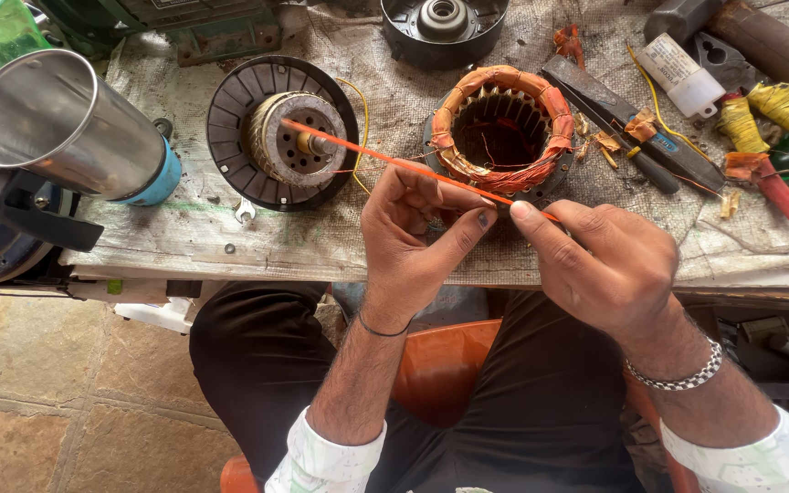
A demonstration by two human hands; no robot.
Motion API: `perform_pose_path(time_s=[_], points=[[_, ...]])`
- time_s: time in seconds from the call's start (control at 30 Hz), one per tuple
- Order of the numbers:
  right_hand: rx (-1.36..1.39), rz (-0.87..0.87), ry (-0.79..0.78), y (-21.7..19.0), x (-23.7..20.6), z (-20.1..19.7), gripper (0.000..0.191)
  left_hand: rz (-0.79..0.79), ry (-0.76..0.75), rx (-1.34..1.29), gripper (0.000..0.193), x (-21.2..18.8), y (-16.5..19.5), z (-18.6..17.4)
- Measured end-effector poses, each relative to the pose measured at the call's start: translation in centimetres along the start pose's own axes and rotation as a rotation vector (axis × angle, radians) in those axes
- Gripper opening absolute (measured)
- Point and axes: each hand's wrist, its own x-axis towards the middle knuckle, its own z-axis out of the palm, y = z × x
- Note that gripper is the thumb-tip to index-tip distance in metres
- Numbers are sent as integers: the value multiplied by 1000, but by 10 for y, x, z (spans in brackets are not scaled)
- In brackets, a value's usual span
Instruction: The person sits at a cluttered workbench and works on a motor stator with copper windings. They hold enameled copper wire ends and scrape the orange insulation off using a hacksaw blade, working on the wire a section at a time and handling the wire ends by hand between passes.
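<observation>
Fingers [486,217] around thin orange sleeve [385,157]

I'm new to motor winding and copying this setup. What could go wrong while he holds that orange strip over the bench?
1. Both hands, left hand and right hand, pinch the thin orange strip at one end; its long free end might bend or kink.
2. The free end reaches over the rotor and could catch on its shaft.
3. Fine loose wires stick out of the stator just beyond the fingers; a hand might snag them.
</observation>
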Motion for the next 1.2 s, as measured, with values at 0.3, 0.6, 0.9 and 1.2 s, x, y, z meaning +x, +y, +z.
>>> perform_pose_path(time_s=[0.3,0.6,0.9,1.2], points=[[-1,5,-17,0,0,-1,36,20,34,-43,38,-2,-1,2],[12,0,-13,0,-2,1,39,-16,3,-152,41,-2,-1,0],[4,21,-31,0,-1,0,39,-28,0,-119,41,0,1,0],[23,-3,-2,0,2,0,39,-31,8,-107,43,1,1,-1]])
